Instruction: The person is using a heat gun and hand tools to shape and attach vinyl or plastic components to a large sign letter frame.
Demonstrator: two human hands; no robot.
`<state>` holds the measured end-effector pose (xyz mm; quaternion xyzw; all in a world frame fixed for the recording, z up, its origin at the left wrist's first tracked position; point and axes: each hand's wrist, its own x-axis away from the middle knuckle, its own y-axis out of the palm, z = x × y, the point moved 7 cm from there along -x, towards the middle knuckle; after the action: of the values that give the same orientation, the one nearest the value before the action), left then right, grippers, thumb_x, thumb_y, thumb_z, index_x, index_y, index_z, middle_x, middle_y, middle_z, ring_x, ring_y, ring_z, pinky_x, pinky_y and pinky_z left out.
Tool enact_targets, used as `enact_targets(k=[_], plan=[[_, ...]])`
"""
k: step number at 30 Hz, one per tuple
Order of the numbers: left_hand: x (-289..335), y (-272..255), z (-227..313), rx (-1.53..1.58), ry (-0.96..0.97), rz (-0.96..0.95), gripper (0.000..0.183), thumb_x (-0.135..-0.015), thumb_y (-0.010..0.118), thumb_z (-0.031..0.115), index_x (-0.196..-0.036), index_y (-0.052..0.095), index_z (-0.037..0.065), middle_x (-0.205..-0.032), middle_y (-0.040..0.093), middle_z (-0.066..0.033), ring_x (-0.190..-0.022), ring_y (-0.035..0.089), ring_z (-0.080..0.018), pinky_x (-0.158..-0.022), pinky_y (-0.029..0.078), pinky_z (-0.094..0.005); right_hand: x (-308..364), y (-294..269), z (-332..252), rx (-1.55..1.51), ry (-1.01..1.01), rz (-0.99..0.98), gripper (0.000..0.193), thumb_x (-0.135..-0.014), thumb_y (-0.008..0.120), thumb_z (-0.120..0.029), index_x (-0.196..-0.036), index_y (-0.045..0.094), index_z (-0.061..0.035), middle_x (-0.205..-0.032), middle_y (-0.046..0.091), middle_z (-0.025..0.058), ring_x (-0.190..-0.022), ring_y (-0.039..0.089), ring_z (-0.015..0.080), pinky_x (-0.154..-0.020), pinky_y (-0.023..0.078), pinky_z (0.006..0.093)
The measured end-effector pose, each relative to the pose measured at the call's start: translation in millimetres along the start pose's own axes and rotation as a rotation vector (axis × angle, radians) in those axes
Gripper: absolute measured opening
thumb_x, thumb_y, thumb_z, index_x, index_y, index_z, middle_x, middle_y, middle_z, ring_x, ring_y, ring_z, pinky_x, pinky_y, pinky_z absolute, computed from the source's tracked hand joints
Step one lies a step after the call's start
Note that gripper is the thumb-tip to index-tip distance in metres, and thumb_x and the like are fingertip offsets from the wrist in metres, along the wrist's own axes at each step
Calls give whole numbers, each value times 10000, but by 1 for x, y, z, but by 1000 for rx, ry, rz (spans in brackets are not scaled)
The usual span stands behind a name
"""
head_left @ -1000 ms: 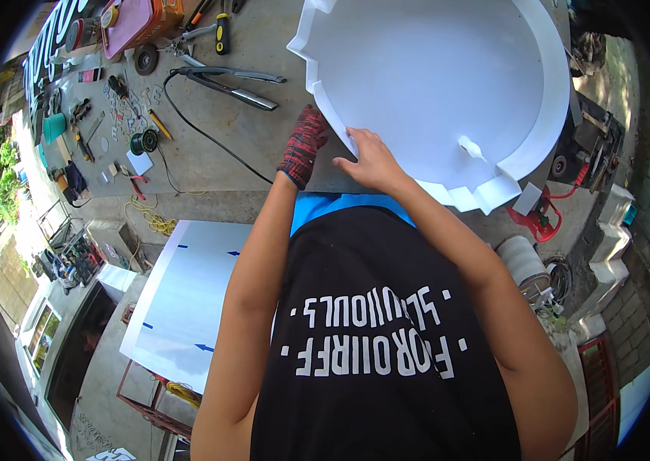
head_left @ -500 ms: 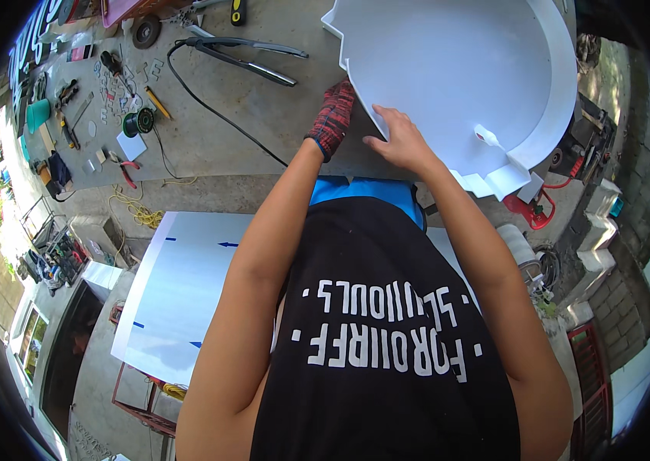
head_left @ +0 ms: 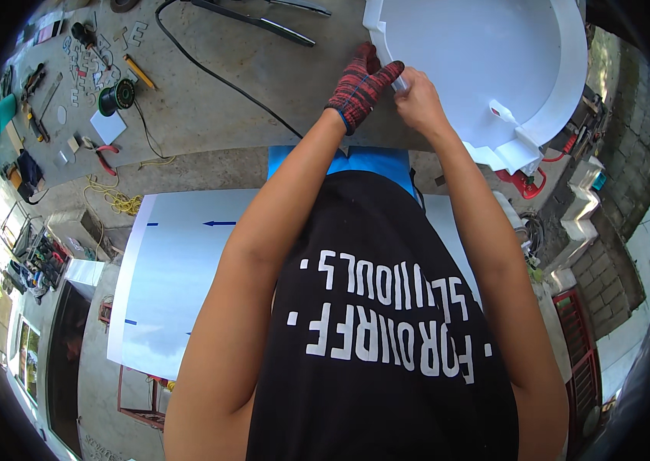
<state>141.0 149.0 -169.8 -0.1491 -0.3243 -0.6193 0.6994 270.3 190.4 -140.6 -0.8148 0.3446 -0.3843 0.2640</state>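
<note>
A large white shallow tray-like piece [head_left: 478, 54] with a raised, curved rim lies at the upper right of the bench. My left hand [head_left: 361, 87], in a red and black knit glove, grips the left side of that rim, its thumb over the edge. Close beside it, my bare right hand [head_left: 421, 101] pinches the same rim with curled fingers; the fingertips are partly hidden. Inside the white piece, near its stepped lower right edge, sits a small white object [head_left: 502, 112]. A black hair straightener [head_left: 256, 21] lies on the bench left of the rim, its cord trailing toward me.
Left on the grey bench [head_left: 210, 107] are cut-out letters [head_left: 77, 77], a wire spool [head_left: 116, 97], a yellow-orange cutter [head_left: 140, 71] and red-handled pliers [head_left: 104, 155]. A white sheet with blue arrows [head_left: 179, 253] lies behind my arms. A red tool [head_left: 523, 183] stands below the white piece.
My right hand has gone from spread fingers to gripping the rim. My left hand has shifted along the edge, its thumb now over it. The whole view has moved slightly.
</note>
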Motion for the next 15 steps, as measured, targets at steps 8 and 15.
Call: enact_targets(k=[8,15], plan=[[5,6,-1,91,58,18,952,-873,834,352,-1558,320,-63,-1460,558,-209,-1344,551,-279,-1126,452,-379,3,-1,1,-75,22,-14,405,-772,624,-20,-1172,681,-49,-1152,685,235,-1135,615,452,-997,507,509],[7,-17,-6,-62,197,9,785,-951,748,229,-1567,327,-19,-1527,526,-160,-1390,523,-276,-1152,429,-372,19,-2,14,-170,152,-111,505,-830,645,-119,-1334,661,-84,-1288,672,219,-1234,604,426,-1070,484,462]])
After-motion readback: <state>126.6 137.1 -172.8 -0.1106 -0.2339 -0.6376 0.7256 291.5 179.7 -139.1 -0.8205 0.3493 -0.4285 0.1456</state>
